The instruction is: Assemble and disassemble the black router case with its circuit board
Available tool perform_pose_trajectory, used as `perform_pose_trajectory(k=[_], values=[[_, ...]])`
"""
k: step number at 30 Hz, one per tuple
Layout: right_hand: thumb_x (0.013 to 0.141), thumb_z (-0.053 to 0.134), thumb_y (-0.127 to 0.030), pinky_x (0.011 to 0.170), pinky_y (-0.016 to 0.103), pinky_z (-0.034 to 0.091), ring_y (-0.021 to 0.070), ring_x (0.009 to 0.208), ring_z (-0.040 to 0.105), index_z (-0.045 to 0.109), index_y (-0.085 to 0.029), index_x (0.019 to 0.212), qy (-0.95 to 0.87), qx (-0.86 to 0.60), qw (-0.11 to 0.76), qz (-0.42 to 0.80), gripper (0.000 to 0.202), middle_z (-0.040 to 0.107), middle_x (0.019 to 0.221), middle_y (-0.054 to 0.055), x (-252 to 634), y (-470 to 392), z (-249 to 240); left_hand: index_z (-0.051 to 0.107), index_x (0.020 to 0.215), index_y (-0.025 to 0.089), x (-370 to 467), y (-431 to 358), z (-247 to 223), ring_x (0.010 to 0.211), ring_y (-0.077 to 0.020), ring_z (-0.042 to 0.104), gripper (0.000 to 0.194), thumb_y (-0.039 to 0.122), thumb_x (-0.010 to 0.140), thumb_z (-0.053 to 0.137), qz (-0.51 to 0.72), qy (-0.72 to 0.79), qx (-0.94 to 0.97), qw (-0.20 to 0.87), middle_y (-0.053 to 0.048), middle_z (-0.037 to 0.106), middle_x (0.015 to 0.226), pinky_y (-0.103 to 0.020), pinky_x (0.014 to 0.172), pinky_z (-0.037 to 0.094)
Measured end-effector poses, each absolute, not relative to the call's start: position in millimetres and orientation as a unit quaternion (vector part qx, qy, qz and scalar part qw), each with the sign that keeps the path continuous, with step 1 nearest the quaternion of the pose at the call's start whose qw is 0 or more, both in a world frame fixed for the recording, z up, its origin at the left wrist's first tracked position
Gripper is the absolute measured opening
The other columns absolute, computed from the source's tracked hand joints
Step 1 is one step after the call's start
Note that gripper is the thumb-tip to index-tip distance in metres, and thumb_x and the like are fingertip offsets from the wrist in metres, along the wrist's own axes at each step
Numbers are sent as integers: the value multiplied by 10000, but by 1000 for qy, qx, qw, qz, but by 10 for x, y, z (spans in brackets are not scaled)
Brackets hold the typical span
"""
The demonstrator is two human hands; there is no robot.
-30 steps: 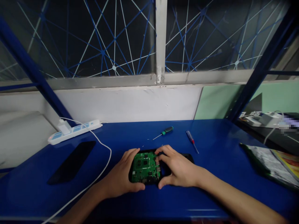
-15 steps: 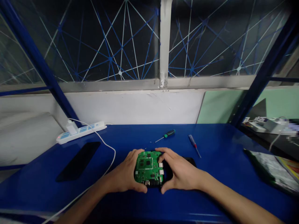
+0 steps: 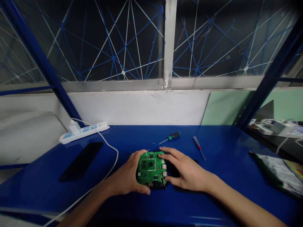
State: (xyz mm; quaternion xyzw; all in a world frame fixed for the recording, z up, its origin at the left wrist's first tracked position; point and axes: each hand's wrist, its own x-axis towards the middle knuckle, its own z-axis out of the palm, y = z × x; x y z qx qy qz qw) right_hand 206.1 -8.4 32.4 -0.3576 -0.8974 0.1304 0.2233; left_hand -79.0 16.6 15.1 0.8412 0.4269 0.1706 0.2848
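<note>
A green circuit board (image 3: 150, 168) with metal ports along its right edge lies in a dark shell on the blue table. My left hand (image 3: 129, 173) grips its left side, thumb at the front edge and fingers at the back. On the other side, my right hand (image 3: 183, 168) has its fingers spread, the tips touching the board's right part near the ports. A black object (image 3: 187, 188) lies partly hidden under my right hand. Behind the board are a green-and-black screwdriver (image 3: 174, 136) and a second one with a clear and red handle (image 3: 197, 143).
At the left are a white power strip (image 3: 85, 132) with a plug and cable, and a flat black panel (image 3: 81, 161). A plastic packet (image 3: 279, 171) lies at the right edge. Tiny screws (image 3: 155, 144) sit near the screwdriver tip.
My right hand's thumb has moved up from the front edge toward the ports, and its fingers have shifted onto the board. The whole view has moved slightly.
</note>
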Motion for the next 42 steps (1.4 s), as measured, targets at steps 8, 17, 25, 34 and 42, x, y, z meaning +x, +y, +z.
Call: perform_pose_trajectory(k=[8, 17, 25, 34, 42], values=[[764, 728, -323, 1137, 468, 444, 289, 1333, 526, 429, -169, 1431, -883, -343, 290, 136, 747, 556, 1431, 153, 2042, -21, 249, 207, 1518, 244, -787, 144, 151, 1399, -437, 359, 1270, 521, 508, 926, 175, 435, 830, 301, -184, 361, 1507, -615, 1139, 314], [700, 778, -342, 1044, 473, 519, 292, 1238, 606, 441, -222, 1359, -848, -349, 385, 102, 750, 625, 1333, 132, 2095, 57, 195, -131, 1559, 249, -826, 110, 96, 1483, -415, 245, 1484, 617, 555, 899, 201, 433, 798, 368, -233, 227, 1598, -607, 1186, 229], [682, 805, -339, 964, 458, 560, 267, 1157, 648, 463, -251, 1337, -812, -379, 434, 96, 745, 639, 1318, 101, 2225, 35, 286, -72, 1567, 349, -840, 88, 233, 1510, -399, 185, 1156, 567, 793, 758, 209, 442, 834, 255, -138, 83, 1668, -632, 1188, 245], [674, 801, -330, 951, 468, 567, 280, 1159, 652, 453, -247, 1336, -814, -357, 447, 105, 752, 648, 1303, 109, 2204, 17, 310, 79, 1584, 345, -633, 215, 600, 1435, -451, 341, 1114, 345, 722, 786, 187, 380, 882, 207, -124, 245, 1631, -674, 1123, 344], [793, 698, -281, 1093, 527, 473, 310, 1353, 501, 298, -247, 1471, -827, -373, 401, 123, 788, 487, 1468, 150, 2263, 58, 233, 197, 1564, 330, -556, 377, 395, 1378, -410, 428, 1062, 337, 684, 793, 275, 375, 863, 197, -103, 375, 1564, -634, 1128, 366]])
